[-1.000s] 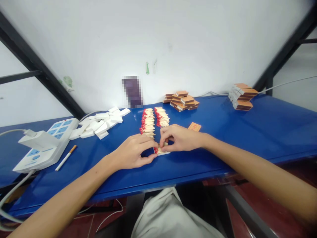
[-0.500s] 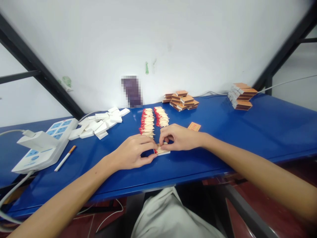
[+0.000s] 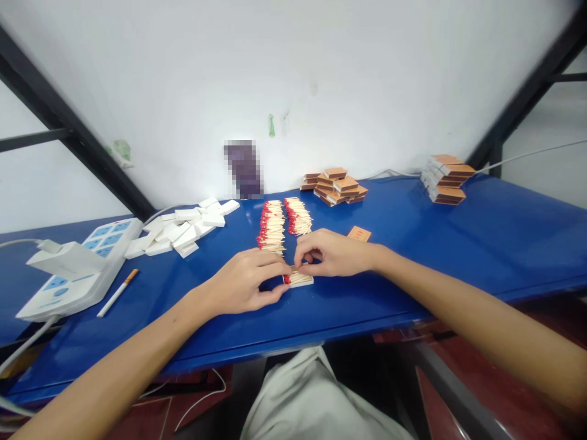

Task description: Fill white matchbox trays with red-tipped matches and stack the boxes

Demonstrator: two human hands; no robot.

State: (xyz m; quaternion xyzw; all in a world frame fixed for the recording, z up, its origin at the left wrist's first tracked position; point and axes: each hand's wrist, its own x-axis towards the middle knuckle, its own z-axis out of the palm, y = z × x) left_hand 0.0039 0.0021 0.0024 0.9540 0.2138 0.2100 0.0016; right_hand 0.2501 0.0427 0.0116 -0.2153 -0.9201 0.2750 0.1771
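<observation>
A small white matchbox tray (image 3: 306,282) lies on the blue table, with red-tipped matches (image 3: 297,277) inside. My left hand (image 3: 252,280) grips the tray's left end between thumb and fingers. Just above the tray, my right hand (image 3: 326,253) is closed in a pinch; whatever is between its fingertips is too small to make out. Beyond my hands lie two rows of loose matches, a longer left row (image 3: 274,226) and a shorter right row (image 3: 300,217), heads pointing left. An orange matchbox sleeve (image 3: 359,233) lies behind my right wrist.
White trays (image 3: 183,229) are heaped at left, beside a power strip (image 3: 98,269) with a plugged-in charger (image 3: 68,261) and a cigarette (image 3: 118,293). Orange matchboxes are piled (image 3: 339,186) by the wall and stacked (image 3: 447,180) at far right. A pixelated dark object (image 3: 244,170) leans against the wall.
My right fingertips have lifted slightly from the tray, showing more of the matches in it. My left hand keeps its hold. The whole view has shifted a little.
</observation>
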